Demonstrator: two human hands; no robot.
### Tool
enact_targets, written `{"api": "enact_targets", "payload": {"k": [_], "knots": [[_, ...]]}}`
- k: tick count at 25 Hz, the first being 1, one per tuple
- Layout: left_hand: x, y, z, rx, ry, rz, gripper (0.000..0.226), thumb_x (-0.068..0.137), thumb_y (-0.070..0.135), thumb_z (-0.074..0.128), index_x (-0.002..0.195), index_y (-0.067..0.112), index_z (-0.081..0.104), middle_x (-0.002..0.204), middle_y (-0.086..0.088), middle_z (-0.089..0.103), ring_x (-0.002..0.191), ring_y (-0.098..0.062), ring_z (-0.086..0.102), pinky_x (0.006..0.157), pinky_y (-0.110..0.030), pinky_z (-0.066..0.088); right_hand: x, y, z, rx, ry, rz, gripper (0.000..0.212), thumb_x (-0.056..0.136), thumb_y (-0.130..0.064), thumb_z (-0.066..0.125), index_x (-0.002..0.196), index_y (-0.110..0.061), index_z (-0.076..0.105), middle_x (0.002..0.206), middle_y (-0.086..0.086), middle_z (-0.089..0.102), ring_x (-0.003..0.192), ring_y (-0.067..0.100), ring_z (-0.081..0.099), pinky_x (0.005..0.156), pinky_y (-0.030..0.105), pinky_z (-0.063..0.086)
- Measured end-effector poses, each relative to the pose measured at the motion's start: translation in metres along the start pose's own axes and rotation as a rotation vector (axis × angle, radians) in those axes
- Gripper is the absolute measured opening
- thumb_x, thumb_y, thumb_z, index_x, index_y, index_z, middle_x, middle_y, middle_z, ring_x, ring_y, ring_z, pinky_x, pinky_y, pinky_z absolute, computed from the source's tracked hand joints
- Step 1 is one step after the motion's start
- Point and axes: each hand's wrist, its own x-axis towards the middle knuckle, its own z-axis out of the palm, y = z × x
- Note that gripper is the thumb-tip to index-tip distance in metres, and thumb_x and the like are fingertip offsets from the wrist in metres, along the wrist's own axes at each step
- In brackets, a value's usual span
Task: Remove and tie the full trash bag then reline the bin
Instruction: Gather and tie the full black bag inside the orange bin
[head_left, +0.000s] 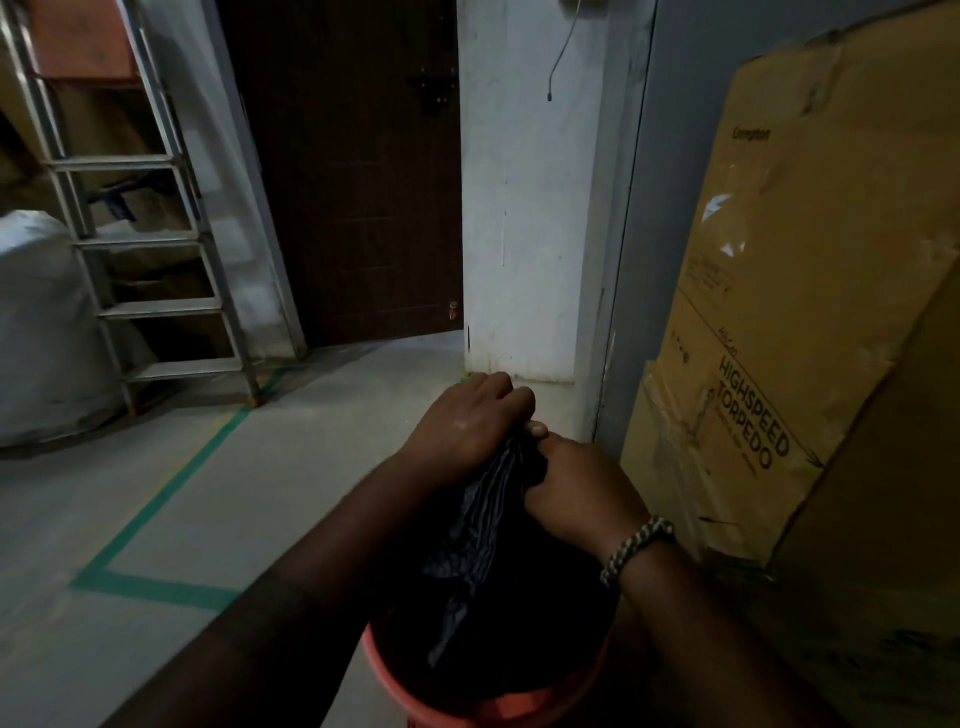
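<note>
A bulging white sack sits far left, beside a metal stepladder and a dark brown door. The left hand and right hand both clench the gathered neck of the black plastic trash bag, which sits in the near round orange bin. A tall tan cardboard box crowds the right.

Both my forearms reach forward and converge. My left hand arches knuckles-up, fingers curled down onto the trash bag. My right hand grips it just beside, the two hands touching.
</note>
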Motion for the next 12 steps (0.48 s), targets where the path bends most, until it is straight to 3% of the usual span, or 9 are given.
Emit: {"api": "enact_targets", "payload": {"k": [4, 8, 10, 12], "knots": [[-0.003, -0.003, -0.003, 0.064, -0.008, -0.057, 0.047, 0.097, 0.062, 0.027, 0.089, 0.020, 0.046, 0.076, 0.002, 0.044, 0.075, -0.025, 0.052, 0.056, -0.038, 0.034, -0.002, -0.002, -0.003, -0.003, 0.040, -0.060, 0.009, 0.082, -0.025, 0.053, 0.087, -0.032, 0.057, 0.078, -0.004, 0.059, 0.077, 0.026, 0.062, 0.062, 0.032, 0.046], [-0.001, 0.005, -0.007, 0.106, -0.137, -0.163, 0.050, 0.094, 0.063, 0.022, 0.103, 0.019, 0.046, 0.084, -0.002, 0.060, 0.079, -0.029, 0.061, 0.058, -0.033, 0.032, 0.003, 0.005, 0.002, -0.059, 0.166, -0.135, 0.020, 0.086, -0.013, 0.062, 0.098, -0.026, 0.071, 0.100, -0.003, 0.052, 0.095, 0.021, 0.057, 0.076, 0.033, 0.050], [0.002, 0.009, -0.007, 0.127, -0.171, -0.198, 0.044, 0.099, 0.061, 0.028, 0.101, 0.020, 0.044, 0.086, -0.003, 0.065, 0.078, -0.029, 0.064, 0.057, -0.033, 0.035, 0.002, 0.004, 0.006, 0.029, 0.151, -0.130, 0.020, 0.084, -0.008, 0.061, 0.090, -0.025, 0.069, 0.096, -0.004, 0.060, 0.089, 0.019, 0.061, 0.075, 0.037, 0.055], [0.003, 0.011, -0.005, 0.149, -0.175, -0.218, 0.039, 0.102, 0.060, 0.033, 0.094, 0.023, 0.039, 0.085, -0.003, 0.067, 0.075, -0.029, 0.066, 0.056, -0.032, 0.036, 0.003, 0.003, 0.007, 0.180, 0.190, -0.069, 0.017, 0.088, -0.012, 0.056, 0.078, -0.021, 0.067, 0.079, 0.001, 0.065, 0.075, 0.023, 0.065, 0.067, 0.040, 0.056]]}}
